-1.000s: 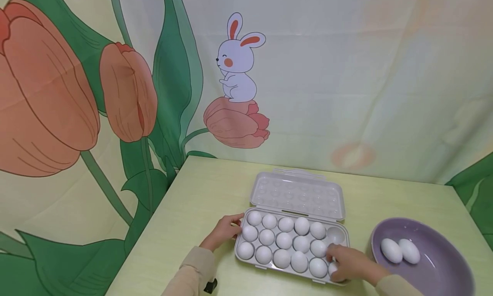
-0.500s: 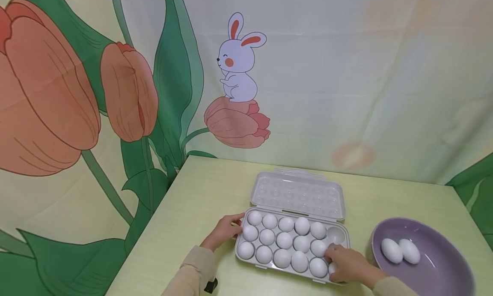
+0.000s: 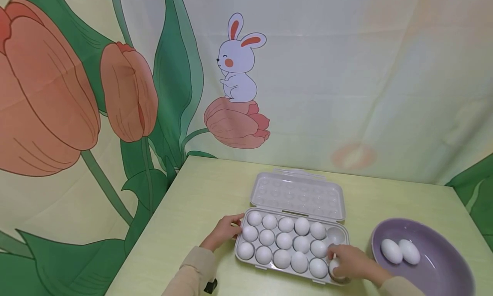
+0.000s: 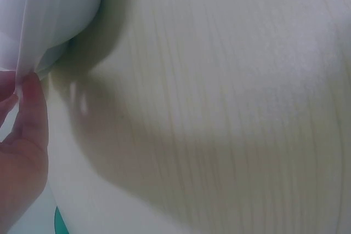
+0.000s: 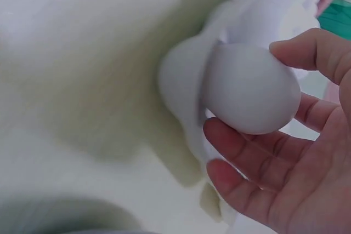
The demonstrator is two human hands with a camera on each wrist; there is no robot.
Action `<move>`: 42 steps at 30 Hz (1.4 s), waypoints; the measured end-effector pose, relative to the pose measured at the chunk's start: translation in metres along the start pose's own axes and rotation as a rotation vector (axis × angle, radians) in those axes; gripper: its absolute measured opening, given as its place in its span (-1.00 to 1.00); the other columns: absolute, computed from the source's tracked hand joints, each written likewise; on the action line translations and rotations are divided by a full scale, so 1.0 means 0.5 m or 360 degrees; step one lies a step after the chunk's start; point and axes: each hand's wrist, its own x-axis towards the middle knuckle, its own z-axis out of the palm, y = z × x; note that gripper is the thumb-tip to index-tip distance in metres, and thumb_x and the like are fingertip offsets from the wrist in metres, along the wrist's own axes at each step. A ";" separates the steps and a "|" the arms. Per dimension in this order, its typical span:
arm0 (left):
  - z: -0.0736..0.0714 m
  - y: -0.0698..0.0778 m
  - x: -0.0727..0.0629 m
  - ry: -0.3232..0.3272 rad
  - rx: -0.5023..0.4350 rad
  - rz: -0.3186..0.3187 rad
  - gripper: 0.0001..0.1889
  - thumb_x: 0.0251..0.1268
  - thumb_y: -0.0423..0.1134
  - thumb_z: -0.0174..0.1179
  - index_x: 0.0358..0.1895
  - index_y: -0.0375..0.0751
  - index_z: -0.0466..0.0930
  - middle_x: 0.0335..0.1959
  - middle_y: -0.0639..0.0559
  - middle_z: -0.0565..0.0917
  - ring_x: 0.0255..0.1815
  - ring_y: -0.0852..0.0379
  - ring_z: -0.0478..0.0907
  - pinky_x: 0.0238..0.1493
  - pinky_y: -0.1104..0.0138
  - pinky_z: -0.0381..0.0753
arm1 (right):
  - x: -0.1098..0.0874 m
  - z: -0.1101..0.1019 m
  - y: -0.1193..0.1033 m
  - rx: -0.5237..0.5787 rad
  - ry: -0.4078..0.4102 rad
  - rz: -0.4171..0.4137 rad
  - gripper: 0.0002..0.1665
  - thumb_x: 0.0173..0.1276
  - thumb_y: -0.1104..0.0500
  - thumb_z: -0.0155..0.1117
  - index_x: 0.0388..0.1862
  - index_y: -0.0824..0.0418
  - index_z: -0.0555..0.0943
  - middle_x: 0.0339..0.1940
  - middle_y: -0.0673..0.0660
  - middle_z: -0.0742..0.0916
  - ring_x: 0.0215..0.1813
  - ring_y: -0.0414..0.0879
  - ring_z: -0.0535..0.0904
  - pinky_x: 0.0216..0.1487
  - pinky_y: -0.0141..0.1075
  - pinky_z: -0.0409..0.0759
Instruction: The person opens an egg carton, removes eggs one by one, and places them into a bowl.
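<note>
- While the left hand (image 3: 226,228) pinches the rim of the grey egg carton (image 3: 273,269) at its left end, probably to steady it, the right hand (image 3: 352,261) works at the opposite end.
- Right thumb and fingers curve round one white egg (image 5: 252,89), which sits at the near right corner cup; a light, spread grip likely suits a fragile shell.
- The carton's lid (image 3: 298,195) lies folded back towards the wall, leaving the cups reachable from above.
- Two spare eggs (image 3: 391,250) rest in a purple bowl (image 3: 443,270) just right of the carton, presumably for a short reach.
- The far right cup (image 3: 336,234) is bare; right fingers partly cover the one before it, so its contents cannot be told.
- The bowl's near edge is cut off, and whether the gripped egg is fully seated is unclear.
</note>
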 end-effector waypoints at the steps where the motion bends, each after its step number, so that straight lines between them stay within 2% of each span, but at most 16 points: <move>1: 0.000 0.000 0.001 0.0001 0.0006 -0.0003 -0.43 -0.03 -0.50 0.04 0.20 -0.34 0.31 -0.30 -0.18 0.47 -0.47 0.20 0.41 -0.46 0.31 0.57 | 0.000 -0.007 -0.002 0.0036 0.0006 -0.0006 -0.72 -0.31 0.23 0.21 -0.49 0.05 0.44 -0.60 -0.14 0.46 -0.56 -0.27 0.28 -0.57 -0.43 0.22; 10: -0.002 -0.001 0.001 -0.0006 0.0022 0.0003 -0.43 -0.04 -0.50 0.02 0.19 -0.34 0.31 -0.31 -0.15 0.47 -0.46 0.21 0.40 -0.46 0.36 0.56 | 0.001 -0.075 -0.010 0.0285 0.0072 -0.0063 -0.72 -0.22 0.30 0.23 -0.41 0.17 0.47 -0.52 -0.06 0.54 -0.47 -0.31 0.33 -0.46 -0.45 0.31; 17: 0.000 -0.002 0.003 -0.0008 0.0016 0.0004 -0.43 -0.04 -0.51 0.02 0.19 -0.35 0.31 -0.30 -0.18 0.46 -0.45 0.20 0.41 -0.45 0.35 0.57 | -0.007 -0.117 -0.001 0.0388 0.0098 0.0039 -0.68 -0.13 0.30 0.23 -0.29 0.23 0.48 -0.30 0.09 0.60 -0.33 -0.21 0.42 -0.40 -0.45 0.40; 23: 0.000 -0.003 0.004 -0.0002 0.0017 -0.0001 -0.43 -0.04 -0.51 0.02 0.19 -0.34 0.31 -0.30 -0.17 0.46 -0.44 0.20 0.40 -0.45 0.35 0.57 | -0.019 -0.147 0.019 0.0458 0.0155 0.0157 -0.68 -0.08 0.31 0.22 -0.25 0.26 0.48 -0.27 0.12 0.58 -0.36 -0.24 0.41 -0.42 -0.44 0.41; 29: 0.000 -0.005 0.005 -0.0005 0.0025 -0.0003 -0.42 -0.04 -0.50 0.02 0.20 -0.33 0.31 -0.29 -0.17 0.46 -0.43 0.20 0.41 -0.44 0.35 0.57 | -0.032 -0.173 0.040 0.0440 0.0209 0.0267 -0.68 -0.04 0.28 0.20 -0.22 0.26 0.49 -0.22 0.14 0.58 -0.19 -0.12 0.43 -0.29 -0.34 0.43; 32: 0.000 -0.007 0.006 -0.0006 0.0026 -0.0007 -0.43 -0.03 -0.50 0.03 0.20 -0.32 0.31 -0.29 -0.17 0.46 -0.43 0.19 0.40 -0.44 0.34 0.57 | -0.042 -0.184 0.053 0.0499 0.0173 0.0304 -0.67 0.01 0.28 0.18 -0.18 0.31 0.47 -0.20 0.19 0.58 -0.21 -0.08 0.45 -0.31 -0.30 0.45; 37: 0.001 -0.007 0.006 -0.0004 0.0009 0.0000 -0.43 -0.03 -0.50 0.03 0.20 -0.32 0.31 -0.29 -0.16 0.46 -0.44 0.20 0.40 -0.43 0.32 0.58 | -0.055 -0.198 0.077 0.0662 0.0070 0.0426 -0.64 0.09 0.28 0.13 -0.11 0.38 0.40 -0.19 0.22 0.55 -0.34 -0.12 0.44 -0.44 -0.28 0.46; 42: 0.001 -0.008 0.006 -0.0003 0.0009 0.0006 -0.43 -0.02 -0.50 0.03 0.20 -0.33 0.30 -0.28 -0.18 0.46 -0.43 0.20 0.41 -0.42 0.32 0.58 | -0.067 -0.201 0.107 0.0708 0.0026 0.0502 -0.64 0.11 0.27 0.11 -0.11 0.39 0.37 -0.18 0.23 0.54 -0.35 -0.11 0.40 -0.47 -0.25 0.43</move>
